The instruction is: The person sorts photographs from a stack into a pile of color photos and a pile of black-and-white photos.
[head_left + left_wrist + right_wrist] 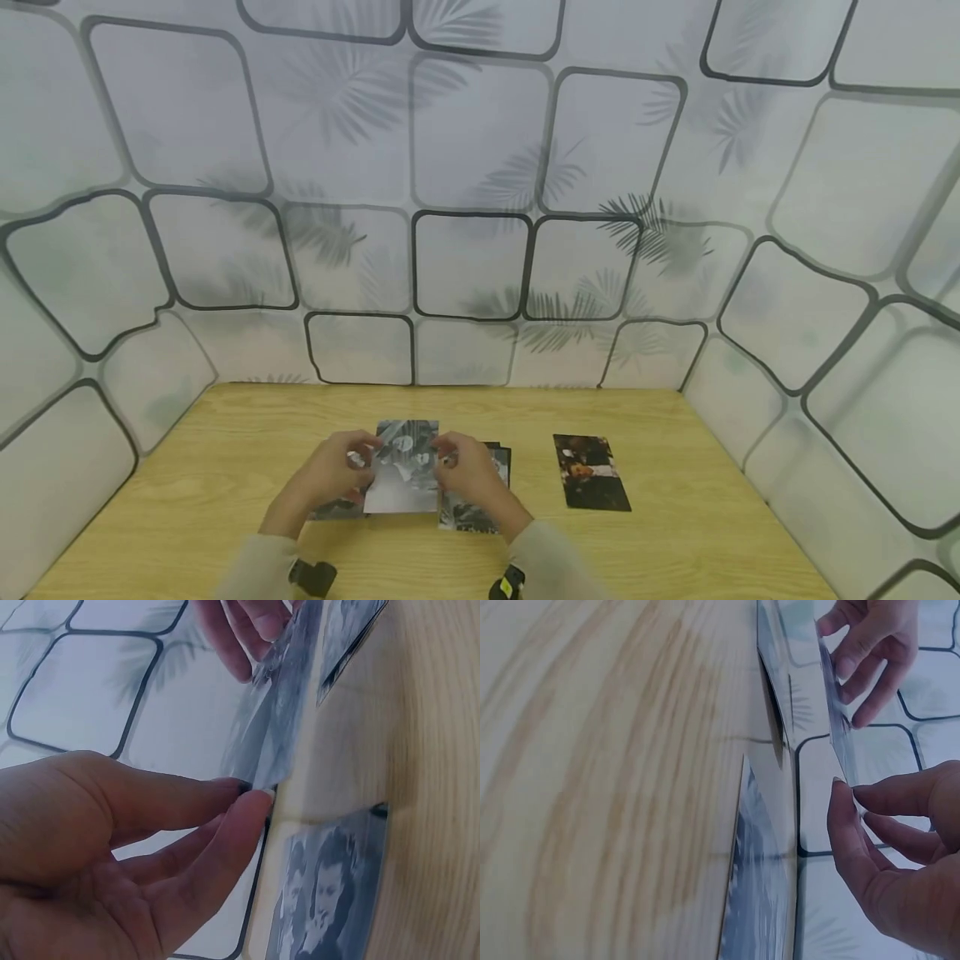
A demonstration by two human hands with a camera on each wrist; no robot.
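Between both hands a black-and-white photo print (403, 475) is held up over the table. My left hand (335, 468) pinches its left edge between thumb and fingertips, and in the left wrist view the thumb and index finger (238, 825) meet on that edge. On the opposite edge my right hand (471, 473) pinches with thumb and fingers. Beneath my left hand lies another black-and-white print (337, 510), showing faces in the left wrist view. Under my right hand a small pile of black-and-white prints (461, 515) rests on the table, partly hidden by the hand.
A dark colour photo print (592, 472) lies apart on the right side of the wooden table (675, 550). Patterned wall covering (472, 267) rises behind the table's far edge and along both sides. Each wrist wears a dark strapped device.
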